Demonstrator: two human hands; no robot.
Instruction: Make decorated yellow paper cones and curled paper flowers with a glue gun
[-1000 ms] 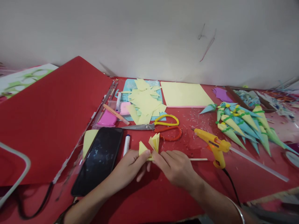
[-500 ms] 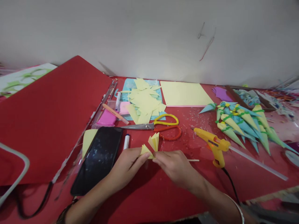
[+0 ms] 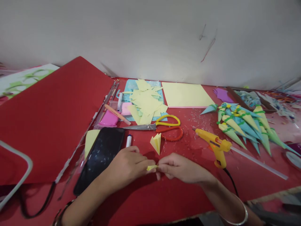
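Observation:
Between my two hands is a small piece of yellow paper [image 3: 151, 168], mostly covered by fingers. My left hand [image 3: 131, 161] is closed on its left end, and my right hand [image 3: 175, 166] pinches the right end. Just beyond my fingertips lies a folded yellow paper piece [image 3: 156, 143], pleated like a small fan with its point toward me. Scissors [image 3: 152, 126] with one yellow and one red handle lie behind it. A capped marker [image 3: 128, 141] is near my left knuckles.
A black phone [image 3: 100, 160] lies by my left forearm. To the right are a yellow glue gun [image 3: 213, 144] and a heap of yellow and blue paper cones [image 3: 244, 122]. Yellow paper scraps [image 3: 147, 100] and a yellow sheet [image 3: 187, 94] lie at the back, a red board [image 3: 51, 119] at left.
Both hands have come slightly nearer to me, and the held paper has turned lower and flatter, showing less. The pleated piece, more covered before, now lies in fuller view.

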